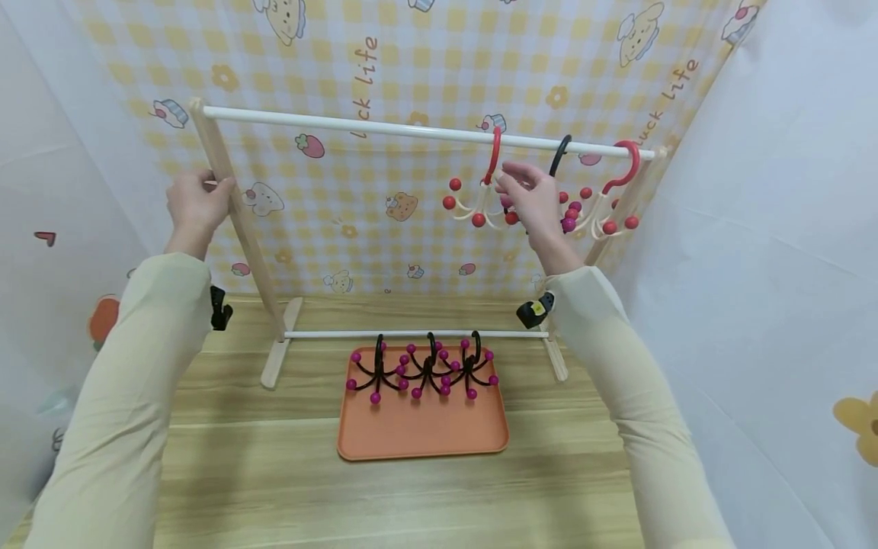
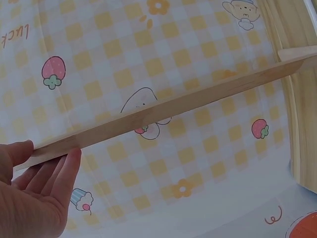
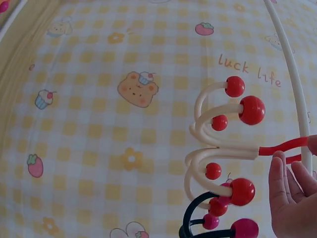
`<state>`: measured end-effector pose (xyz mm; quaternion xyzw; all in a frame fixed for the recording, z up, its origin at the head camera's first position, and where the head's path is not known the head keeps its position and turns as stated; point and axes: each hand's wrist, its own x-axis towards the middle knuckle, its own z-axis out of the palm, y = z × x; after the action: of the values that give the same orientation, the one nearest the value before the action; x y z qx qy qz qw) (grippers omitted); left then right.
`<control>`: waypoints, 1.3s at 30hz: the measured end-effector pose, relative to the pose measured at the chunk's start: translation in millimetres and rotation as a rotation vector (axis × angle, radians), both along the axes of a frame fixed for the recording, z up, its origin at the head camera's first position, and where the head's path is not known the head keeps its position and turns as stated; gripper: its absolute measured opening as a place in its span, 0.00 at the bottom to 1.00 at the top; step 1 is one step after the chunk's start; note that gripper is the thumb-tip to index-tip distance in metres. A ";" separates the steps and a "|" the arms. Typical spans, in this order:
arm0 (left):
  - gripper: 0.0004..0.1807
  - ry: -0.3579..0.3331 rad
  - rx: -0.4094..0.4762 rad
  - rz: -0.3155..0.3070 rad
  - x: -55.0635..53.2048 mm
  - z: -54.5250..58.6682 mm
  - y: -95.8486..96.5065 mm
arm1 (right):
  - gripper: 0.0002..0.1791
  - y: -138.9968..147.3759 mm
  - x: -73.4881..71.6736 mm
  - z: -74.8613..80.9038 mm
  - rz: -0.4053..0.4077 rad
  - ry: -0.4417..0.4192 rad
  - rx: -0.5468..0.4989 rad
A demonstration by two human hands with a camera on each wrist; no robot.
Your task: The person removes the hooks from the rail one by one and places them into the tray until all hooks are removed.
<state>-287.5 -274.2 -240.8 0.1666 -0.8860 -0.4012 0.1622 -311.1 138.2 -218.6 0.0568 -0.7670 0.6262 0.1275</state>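
My left hand (image 1: 197, 206) grips the upper part of the rack's left wooden post (image 2: 163, 106), thumb on one side and fingers on the other. From the white top rail (image 1: 329, 123) hangs a multi-arm hanger (image 3: 230, 151) with cream arms, red ball tips and a red hook. At that hook is my right hand (image 1: 535, 202), its fingers fairly straight, thumb and fingertips apart around the hook. Further right hang a black-hooked hanger (image 1: 561, 152), partly hidden by the hand, and another red-hooked cream hanger (image 1: 620, 183).
On the wooden table (image 1: 274, 473), an orange tray (image 1: 425, 431) bears 3 black hangers (image 1: 428, 370) with magenta ball tips. Behind the rack hangs a yellow checked cloth (image 1: 384, 84). White sheets (image 1: 775, 252) stand at both sides. A white lower bar (image 1: 329, 334) joins the rack's feet.
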 end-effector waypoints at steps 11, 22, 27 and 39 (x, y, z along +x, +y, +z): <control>0.28 0.006 -0.002 0.000 0.1 -0.7 0.3 | 0.17 -14.6 -8.5 11.2 0.015 -0.006 -0.045; 0.28 0.009 -0.011 -0.010 0.4 0.0 1.1 | 0.16 -18.5 -3.1 23.1 0.057 0.001 -0.156; 0.28 0.003 -0.009 -0.015 -0.6 0.1 -0.6 | 0.15 -22.7 8.0 32.0 0.120 0.063 -0.208; 0.28 -0.007 0.006 -0.019 0.4 1.2 -1.4 | 0.15 -29.3 37.0 11.5 0.230 0.076 -0.171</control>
<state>-287.1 -275.6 -239.6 0.1602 -0.8869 -0.4048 0.1546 -274.1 108.9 -207.1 0.1570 -0.6937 0.6973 0.0884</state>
